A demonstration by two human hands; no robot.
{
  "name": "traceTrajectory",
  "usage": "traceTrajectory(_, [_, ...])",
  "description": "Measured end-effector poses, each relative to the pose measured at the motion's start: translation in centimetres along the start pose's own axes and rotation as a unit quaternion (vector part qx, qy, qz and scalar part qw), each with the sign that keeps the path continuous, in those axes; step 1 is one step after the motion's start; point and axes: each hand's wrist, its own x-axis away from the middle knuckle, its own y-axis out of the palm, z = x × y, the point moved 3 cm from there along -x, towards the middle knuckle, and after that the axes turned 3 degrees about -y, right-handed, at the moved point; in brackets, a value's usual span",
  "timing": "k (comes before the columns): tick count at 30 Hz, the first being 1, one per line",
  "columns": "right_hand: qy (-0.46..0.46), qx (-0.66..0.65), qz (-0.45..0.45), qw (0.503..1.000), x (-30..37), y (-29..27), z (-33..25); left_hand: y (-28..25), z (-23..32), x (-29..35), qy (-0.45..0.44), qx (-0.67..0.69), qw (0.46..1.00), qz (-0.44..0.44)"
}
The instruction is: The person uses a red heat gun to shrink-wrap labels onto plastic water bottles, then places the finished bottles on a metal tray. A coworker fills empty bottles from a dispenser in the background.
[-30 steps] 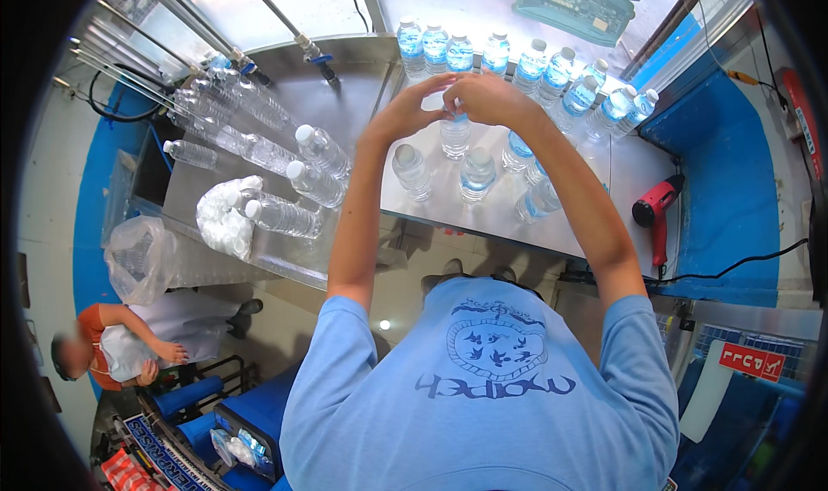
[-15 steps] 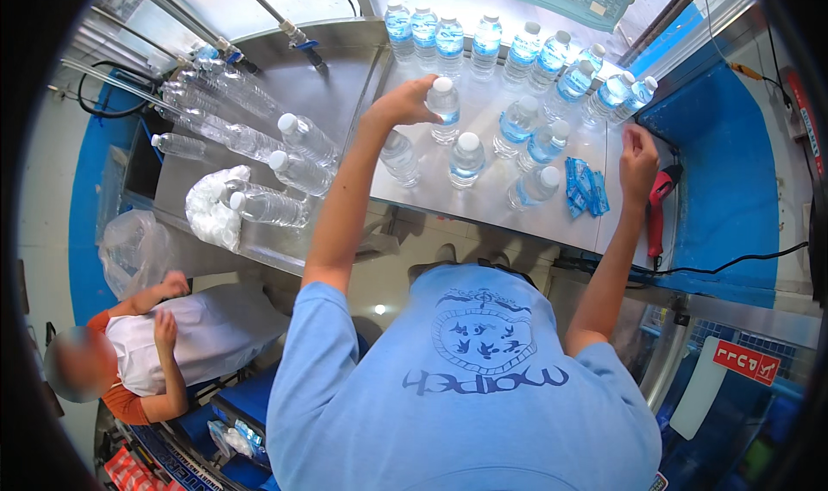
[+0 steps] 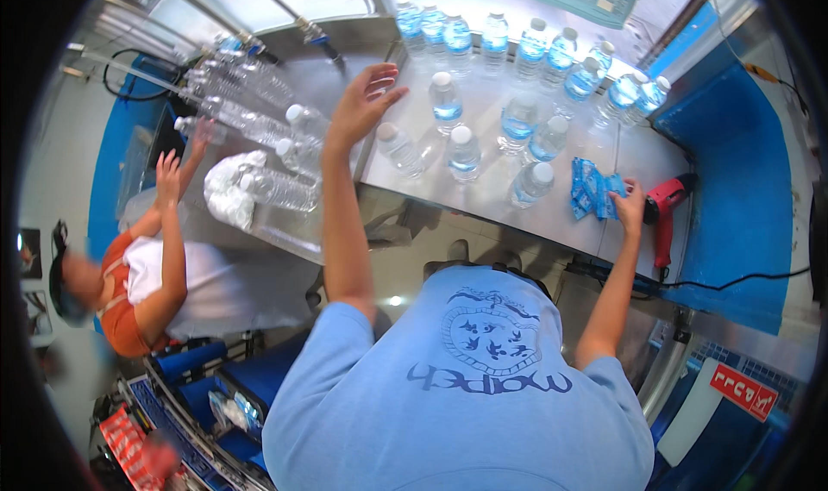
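My left hand [image 3: 360, 103] is raised over the left part of the steel table [image 3: 595, 237], fingers apart and nothing in it. Nearest to it stand a capped water bottle with a blue label [image 3: 446, 103] and a clear bottle without a visible label [image 3: 399, 150]. Far to the right, my right hand [image 3: 630, 206] pinches the edge of a flat blue label sleeve [image 3: 614, 187], beside a small pile of blue label sleeves [image 3: 586, 189]. Between my hands are more filled bottles, including one at the front edge [image 3: 531, 185].
Several labelled bottles [image 3: 495, 43] line the back edge. A red heat gun [image 3: 662, 224] with a black cable lies right of my hand. At left are unlabelled bottles [image 3: 280, 191], a bag of white caps [image 3: 228, 189], and a co-worker [image 3: 142, 293] reaching toward a bottle.
My left hand has let go of the labelled bottle and moved left, opening. My right hand has come down onto the label sleeves. The co-worker's hands have risen toward the bottles.
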Motion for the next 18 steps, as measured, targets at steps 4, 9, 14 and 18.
traceTrajectory(4, [-0.034,-0.102,-0.031,0.994,-1.3,-3.9,-3.0,3.6,-2.6,8.0,-0.004,0.053,0.979,0.199])
traceTrajectory(9, [-0.072,-0.206,-0.093,0.972,-3.9,-3.7,-8.3,7.4,-6.5,9.6,-0.003,0.214,0.964,0.158])
traceTrajectory(14, [-0.076,-0.088,-0.129,0.985,-4.4,0.2,-8.6,7.4,-7.3,9.6,-0.016,0.268,0.953,0.142])
traceTrajectory(18, [-0.022,-0.022,-0.173,0.984,-3.6,0.1,-8.3,6.8,-6.8,10.0,0.031,0.285,0.944,0.166])
